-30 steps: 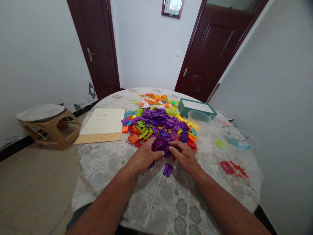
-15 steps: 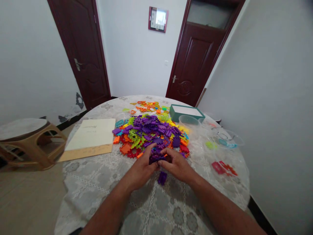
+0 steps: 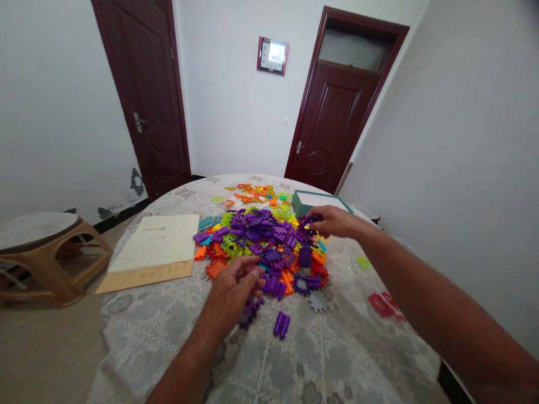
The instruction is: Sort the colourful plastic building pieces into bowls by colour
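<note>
A mixed heap of plastic interlocking building pieces [image 3: 252, 221], mostly purple on top, lies on the table. At its near left edge my left hand [image 3: 233, 286] has its fingers curled round a purple toothed building piece [image 3: 249, 314], partly hidden by the hand. My right hand [image 3: 334, 221] reaches over the heap's right side, finger and thumb closed on a dark purple toothed piece [image 3: 308, 223]. A purple double-tube connector [image 3: 282, 325] lies apart on the cloth in front. A grey toothed plate [image 3: 318, 301] lies at the heap's near right edge.
Behind the heap are scattered orange and yellow pieces [image 3: 256, 193] and a green-edged box [image 3: 301, 203]. A notepad [image 3: 158, 241] lies on the left of the patterned tablecloth [image 3: 181, 331]. Red pieces [image 3: 383, 306] lie to the right; a stool [image 3: 63, 258] stands at left.
My hands have parted: the right moved up and right to the heap's far side, the left slightly left. The grey plate and near purple pieces are now uncovered. The view has tilted up.
</note>
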Tool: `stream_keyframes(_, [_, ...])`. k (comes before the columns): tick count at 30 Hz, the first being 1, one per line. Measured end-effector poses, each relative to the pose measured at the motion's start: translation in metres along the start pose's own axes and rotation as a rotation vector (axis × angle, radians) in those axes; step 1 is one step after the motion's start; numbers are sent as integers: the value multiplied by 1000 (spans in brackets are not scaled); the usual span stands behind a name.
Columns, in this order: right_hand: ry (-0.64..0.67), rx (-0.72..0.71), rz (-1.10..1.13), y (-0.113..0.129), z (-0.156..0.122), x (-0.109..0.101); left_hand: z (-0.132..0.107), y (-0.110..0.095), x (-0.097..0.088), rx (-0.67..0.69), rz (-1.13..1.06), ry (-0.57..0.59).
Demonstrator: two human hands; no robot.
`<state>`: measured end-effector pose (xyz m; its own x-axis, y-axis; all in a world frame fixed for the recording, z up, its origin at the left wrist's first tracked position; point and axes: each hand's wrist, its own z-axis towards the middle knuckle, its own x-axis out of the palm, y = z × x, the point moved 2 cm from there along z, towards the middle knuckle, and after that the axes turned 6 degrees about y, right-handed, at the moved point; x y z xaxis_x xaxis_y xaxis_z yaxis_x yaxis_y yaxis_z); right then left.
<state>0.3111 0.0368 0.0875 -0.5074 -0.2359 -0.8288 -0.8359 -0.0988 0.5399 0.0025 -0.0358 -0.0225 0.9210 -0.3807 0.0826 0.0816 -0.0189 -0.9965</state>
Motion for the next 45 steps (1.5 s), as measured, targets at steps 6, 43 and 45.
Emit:
stream_keyframes(6, [-437, 324, -241, -71, 82, -60, -2, -7, -6, -28, -3, -127])
stream_keyframes(43, [218, -332, -190, 58, -79, 135, -12, -8, -27, 128, 930, -22])
stream_keyframes(45, [242, -332, -204, 55, -94, 156, -15, -5, -23, 133, 1009, 67])
